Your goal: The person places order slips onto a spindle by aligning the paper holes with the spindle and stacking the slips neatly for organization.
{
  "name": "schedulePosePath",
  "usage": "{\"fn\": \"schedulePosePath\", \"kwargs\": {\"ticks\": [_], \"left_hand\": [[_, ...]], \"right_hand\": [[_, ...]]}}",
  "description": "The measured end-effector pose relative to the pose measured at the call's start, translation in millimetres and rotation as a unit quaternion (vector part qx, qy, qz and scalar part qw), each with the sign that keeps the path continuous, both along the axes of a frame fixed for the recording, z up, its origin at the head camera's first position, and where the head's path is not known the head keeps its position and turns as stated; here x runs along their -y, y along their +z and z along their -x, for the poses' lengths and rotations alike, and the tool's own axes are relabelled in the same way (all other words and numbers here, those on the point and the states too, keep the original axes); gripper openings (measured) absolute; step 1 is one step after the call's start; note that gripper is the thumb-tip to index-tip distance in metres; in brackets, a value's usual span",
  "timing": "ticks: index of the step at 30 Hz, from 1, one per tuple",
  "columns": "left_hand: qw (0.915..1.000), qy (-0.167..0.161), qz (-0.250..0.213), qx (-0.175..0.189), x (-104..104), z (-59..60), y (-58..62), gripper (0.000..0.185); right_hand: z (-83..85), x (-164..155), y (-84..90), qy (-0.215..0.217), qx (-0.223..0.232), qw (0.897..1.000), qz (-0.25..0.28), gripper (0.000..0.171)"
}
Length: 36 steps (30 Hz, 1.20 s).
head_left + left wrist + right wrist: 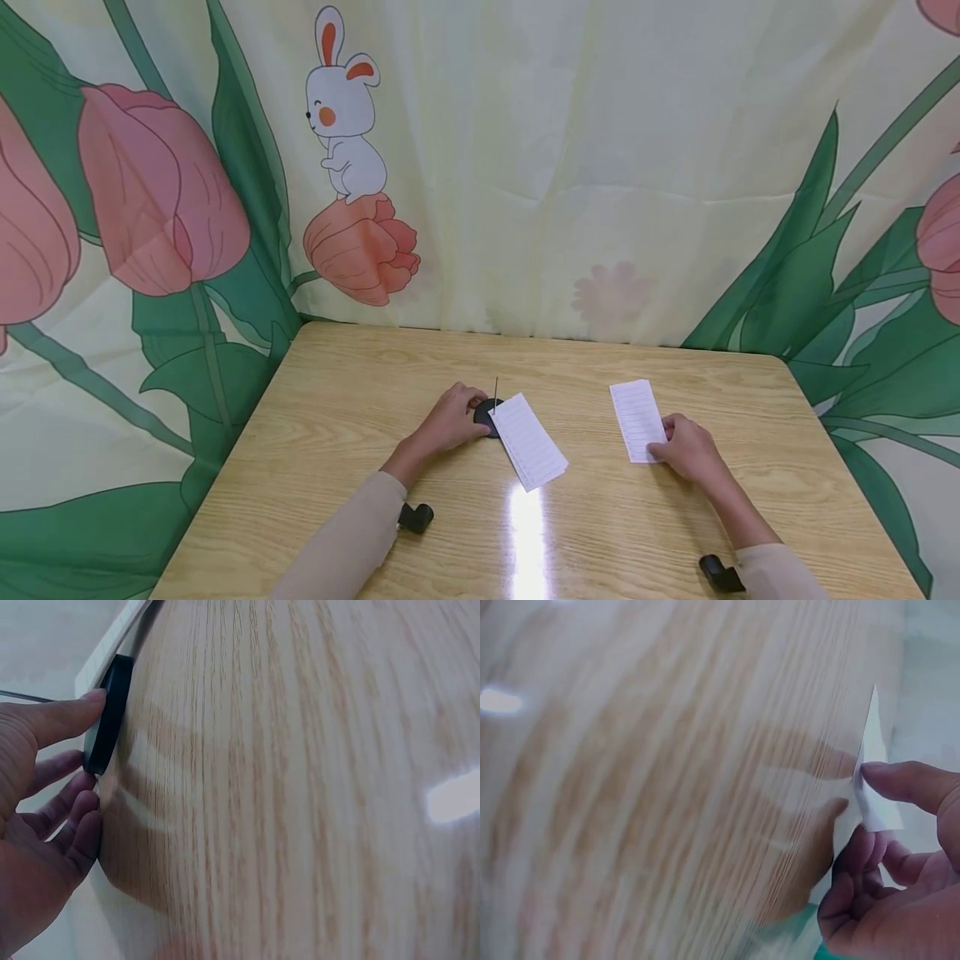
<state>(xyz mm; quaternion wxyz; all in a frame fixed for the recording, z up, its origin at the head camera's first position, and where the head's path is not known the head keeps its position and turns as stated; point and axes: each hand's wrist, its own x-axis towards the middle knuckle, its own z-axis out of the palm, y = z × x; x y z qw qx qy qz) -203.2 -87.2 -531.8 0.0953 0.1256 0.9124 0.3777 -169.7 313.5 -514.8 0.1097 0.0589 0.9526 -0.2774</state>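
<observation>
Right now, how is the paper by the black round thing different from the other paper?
The left paper slip leans with one end propped on the black spike base, which the left hand holds; the right paper slip has its near corner pinched by the right hand. The left slip slants diagonally; the right slip runs almost straight away. Both are white, lined and narrow, on the wooden table.

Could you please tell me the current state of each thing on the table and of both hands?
Spike holder: upright on the table, thin pin pointing up, black base gripped by the left hand.
Slip stack: lying flat, one end against the spike holder.
Single slip: near corner lifted and pinched by the right hand, the rest lying on the table.
</observation>
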Motion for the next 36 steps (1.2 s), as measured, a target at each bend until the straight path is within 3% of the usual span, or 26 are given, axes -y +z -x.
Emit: {"fn": "schedulePosePath", "kwargs": {"ticks": [8, 13, 20, 29, 36], "left_hand": [[0.9999, 0.000, -0.010, 0.003, 3, 1.0, -0.6, 0.052], [0.9996, -0.003, -0.027, 0.004, 8, 1.4, 6.1, 0.055], [0.9980, -0.019, -0.054, -0.028, 14, 2.9, 25.7, 0.060], [0.9940, -0.002, -0.096, -0.052, 18, 3.7, 55.2, 0.052], [0.9929, 0.000, -0.091, -0.078, 12, 3.1, 76.3, 0.046]], "right_hand": [[-2.5, -4, -0.5, 0.020, -0.013, 1.000, 0.013, 0.038], [-2.8, -5, 4.1, 0.035, -0.039, 0.998, 0.020, 0.037], [-2.6, -7, 14.0, 0.044, -0.075, 0.995, 0.038, 0.032], [-1.2, 1, 40.0, 0.059, -0.120, 0.990, 0.053, 0.031], [2.4, 11, 62.9, 0.077, -0.151, 0.984, 0.059, 0.031]]}}
